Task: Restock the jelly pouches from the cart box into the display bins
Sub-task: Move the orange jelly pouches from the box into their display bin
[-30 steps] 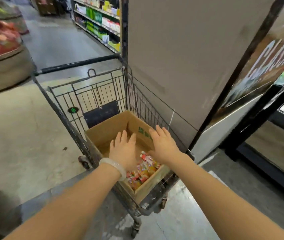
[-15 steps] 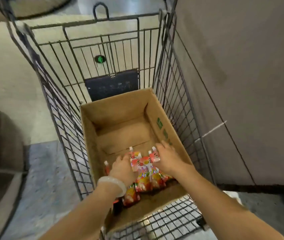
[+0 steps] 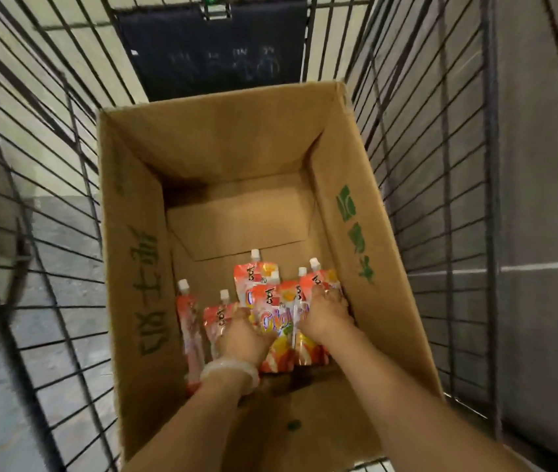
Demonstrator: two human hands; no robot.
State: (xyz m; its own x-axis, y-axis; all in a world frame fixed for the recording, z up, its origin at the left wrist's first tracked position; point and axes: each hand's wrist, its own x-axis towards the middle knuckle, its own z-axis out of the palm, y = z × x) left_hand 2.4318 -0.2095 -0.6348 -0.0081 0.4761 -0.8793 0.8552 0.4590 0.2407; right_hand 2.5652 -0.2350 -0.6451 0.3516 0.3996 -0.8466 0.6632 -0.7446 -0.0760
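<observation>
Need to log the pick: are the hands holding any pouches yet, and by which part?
Both hands, left hand and right hand, lie on the bodies of the red-orange spouted jelly pouches, below the white caps; a closed grip cannot be told.

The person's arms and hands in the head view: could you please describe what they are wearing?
Both forearms are bare, with no sleeves in view. The left hand has a pale, translucent bangle around its wrist. The right hand shows no bracelet, watch or glove. Rings cannot be made out because the fingers are blurred.
</observation>
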